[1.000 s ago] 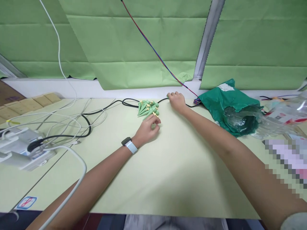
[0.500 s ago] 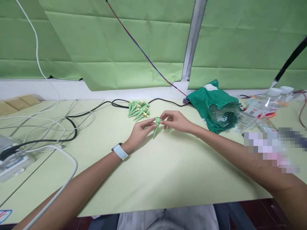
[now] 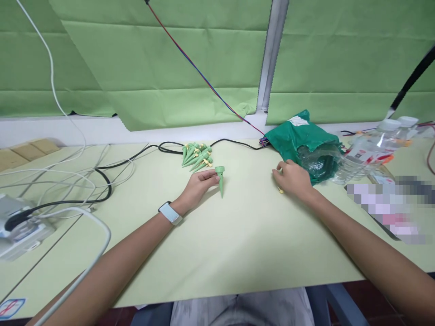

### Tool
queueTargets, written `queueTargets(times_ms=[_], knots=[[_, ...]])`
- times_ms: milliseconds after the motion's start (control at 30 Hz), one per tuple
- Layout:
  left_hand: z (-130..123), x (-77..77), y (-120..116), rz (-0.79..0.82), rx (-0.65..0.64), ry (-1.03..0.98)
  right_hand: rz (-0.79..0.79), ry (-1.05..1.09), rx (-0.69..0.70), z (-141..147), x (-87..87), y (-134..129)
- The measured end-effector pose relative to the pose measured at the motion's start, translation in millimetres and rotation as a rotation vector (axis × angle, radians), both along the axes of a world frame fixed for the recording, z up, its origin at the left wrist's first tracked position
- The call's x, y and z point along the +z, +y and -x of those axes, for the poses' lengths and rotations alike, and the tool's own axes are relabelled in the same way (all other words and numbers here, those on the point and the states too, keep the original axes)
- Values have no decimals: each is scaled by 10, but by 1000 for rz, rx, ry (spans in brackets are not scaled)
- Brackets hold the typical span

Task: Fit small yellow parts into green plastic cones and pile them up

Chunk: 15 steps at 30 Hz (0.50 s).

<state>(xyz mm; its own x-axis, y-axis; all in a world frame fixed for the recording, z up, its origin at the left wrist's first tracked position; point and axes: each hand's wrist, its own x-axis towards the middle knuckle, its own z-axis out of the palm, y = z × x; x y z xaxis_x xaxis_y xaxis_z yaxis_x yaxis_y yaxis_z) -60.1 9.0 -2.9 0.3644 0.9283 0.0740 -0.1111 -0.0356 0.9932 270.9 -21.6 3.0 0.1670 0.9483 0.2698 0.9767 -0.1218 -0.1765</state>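
My left hand (image 3: 197,189), with a watch on its wrist, pinches a green spike (image 3: 221,181) near its wide cap, the point hanging down over the table. Off to the right, my right hand (image 3: 292,177) is low over the table with curled fingers, beside the green plastic bag. A small yellow piece (image 3: 280,190) shows just below those fingers; whether they touch it is unclear. Behind my left hand lies a pile of several green spikes (image 3: 197,156) with yellow parts.
The torn green bag (image 3: 288,140) and clear bottles (image 3: 363,149) stand at the right. Cables and a power strip (image 3: 25,231) cover the left side, with tan blocks (image 3: 29,151) behind. A blurred flat object (image 3: 384,208) lies far right.
My right hand has let go of the spike and moved right, close to the green bag. My left hand keeps its hold, and the spike now hangs more upright.
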Motion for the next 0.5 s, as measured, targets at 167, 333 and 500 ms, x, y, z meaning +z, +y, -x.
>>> queueTargets(times_ms=[167,333,500], knots=[[-1,10,-1,-28,-2,29,60,37,27,-17,-46,14],[-8,23,-3,-6,-4,24,13,129,166,-55,-71,101],[-22,32,-6,15,10,16,20,174,113,-211,-17,114]])
